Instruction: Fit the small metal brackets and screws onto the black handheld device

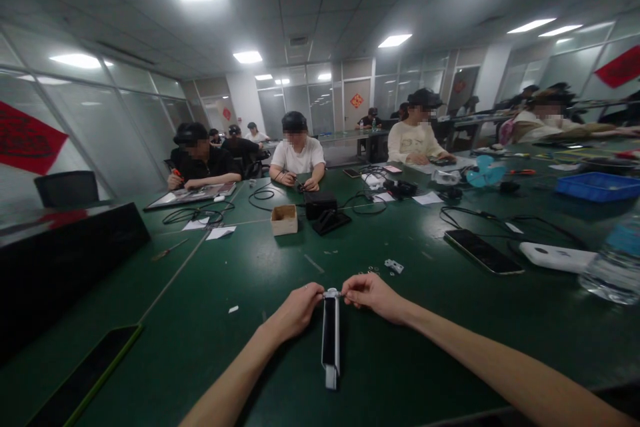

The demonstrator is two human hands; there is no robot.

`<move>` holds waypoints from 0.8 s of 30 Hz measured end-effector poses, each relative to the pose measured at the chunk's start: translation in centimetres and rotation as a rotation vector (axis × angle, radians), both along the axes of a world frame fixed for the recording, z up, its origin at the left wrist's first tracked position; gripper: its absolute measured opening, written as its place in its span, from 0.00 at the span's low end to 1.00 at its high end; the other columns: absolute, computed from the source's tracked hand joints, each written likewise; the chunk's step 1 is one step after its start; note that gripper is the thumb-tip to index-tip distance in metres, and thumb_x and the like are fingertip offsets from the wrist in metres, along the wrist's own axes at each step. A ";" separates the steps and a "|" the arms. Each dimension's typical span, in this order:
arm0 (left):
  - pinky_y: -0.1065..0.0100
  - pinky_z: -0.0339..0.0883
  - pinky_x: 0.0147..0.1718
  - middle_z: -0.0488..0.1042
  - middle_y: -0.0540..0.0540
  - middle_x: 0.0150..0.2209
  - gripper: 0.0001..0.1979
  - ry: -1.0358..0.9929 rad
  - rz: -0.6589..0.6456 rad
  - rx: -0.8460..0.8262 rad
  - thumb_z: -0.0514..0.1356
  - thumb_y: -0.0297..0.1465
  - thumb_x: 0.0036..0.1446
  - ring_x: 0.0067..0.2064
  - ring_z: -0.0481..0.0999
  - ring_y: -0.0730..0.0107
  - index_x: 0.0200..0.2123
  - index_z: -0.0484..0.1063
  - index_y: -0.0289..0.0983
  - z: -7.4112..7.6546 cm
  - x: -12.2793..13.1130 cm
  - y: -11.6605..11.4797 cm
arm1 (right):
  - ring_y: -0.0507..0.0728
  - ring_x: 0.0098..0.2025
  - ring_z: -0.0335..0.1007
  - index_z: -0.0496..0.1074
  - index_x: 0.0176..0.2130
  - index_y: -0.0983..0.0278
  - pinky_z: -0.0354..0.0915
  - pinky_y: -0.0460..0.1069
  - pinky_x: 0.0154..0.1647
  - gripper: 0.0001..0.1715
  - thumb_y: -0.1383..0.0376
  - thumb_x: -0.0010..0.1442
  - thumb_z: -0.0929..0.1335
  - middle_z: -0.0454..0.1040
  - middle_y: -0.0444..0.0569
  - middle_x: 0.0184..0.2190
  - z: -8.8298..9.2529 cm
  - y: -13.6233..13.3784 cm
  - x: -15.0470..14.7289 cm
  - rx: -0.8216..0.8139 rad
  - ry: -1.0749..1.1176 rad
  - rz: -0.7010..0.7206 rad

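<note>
Item one: a narrow device [338, 340], white-framed with a dark face, before the wearer at six o'clock, its length running from twelve to six, presumably so that its far end faces both hands equally. Left hand [295, 307]: fingertips grasping that end from its nine o'clock side, seemingly to steady it. Right hand [373, 295]: thumb and forefinger pinching the three o'clock side of the same end; whether a tiny part is caught between them is too small to tell. Just beyond the right hand, at one o'clock from the device: small rings [371, 269] and a pale bracket [394, 266], likely left there for easy reach. Screwdriver [170, 250]: ten o'clock, well apart, out of the working space. Dark-screened phone [483, 251]: two o'clock, flat on the green table [280, 267], apparently set aside.
</note>
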State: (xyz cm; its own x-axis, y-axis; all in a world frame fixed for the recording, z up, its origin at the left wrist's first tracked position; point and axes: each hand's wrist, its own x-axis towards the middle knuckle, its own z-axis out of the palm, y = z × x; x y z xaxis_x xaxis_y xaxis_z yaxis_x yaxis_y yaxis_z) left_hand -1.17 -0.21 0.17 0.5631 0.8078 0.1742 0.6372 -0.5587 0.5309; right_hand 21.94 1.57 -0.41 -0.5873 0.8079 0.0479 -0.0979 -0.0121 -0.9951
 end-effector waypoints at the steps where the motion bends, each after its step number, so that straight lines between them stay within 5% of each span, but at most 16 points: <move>1: 0.69 0.63 0.39 0.71 0.46 0.37 0.12 -0.015 -0.003 -0.009 0.44 0.32 0.65 0.38 0.70 0.70 0.42 0.65 0.37 0.0 0.0 0.0 | 0.49 0.27 0.62 0.73 0.35 0.68 0.57 0.45 0.28 0.21 0.54 0.49 0.73 0.72 0.45 0.27 0.1 0.0 0.1 0.043 -0.040 0.002; 16: 0.72 0.61 0.33 0.63 0.52 0.28 0.17 -0.272 -0.094 -0.340 0.46 0.42 0.64 0.31 0.62 0.74 0.34 0.64 0.35 1.1 0.0 0.0 | 0.53 0.34 0.68 0.75 0.33 0.66 0.63 0.48 0.36 0.13 0.58 0.58 0.68 0.72 0.47 0.30 2.4 -1.2 0.6 0.416 -0.190 0.015; 24: 0.71 0.61 0.36 0.62 0.52 0.29 0.22 -0.237 0.003 -0.281 0.42 0.48 0.64 0.33 0.62 0.72 0.32 0.62 0.36 0.7 -0.1 0.5 | 0.53 0.36 0.70 0.75 0.35 0.64 0.65 0.49 0.40 0.11 0.64 0.62 0.64 0.75 0.49 0.32 1.8 -2.1 -0.2 0.822 -0.300 0.043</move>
State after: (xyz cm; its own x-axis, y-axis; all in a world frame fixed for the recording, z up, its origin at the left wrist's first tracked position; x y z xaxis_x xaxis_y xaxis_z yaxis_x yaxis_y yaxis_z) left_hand -1.32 0.33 0.83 0.5311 0.8444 0.0706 0.4793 -0.3681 0.7967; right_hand 21.73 -0.58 1.41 -0.6980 0.5618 0.4441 0.1531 0.7229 -0.6738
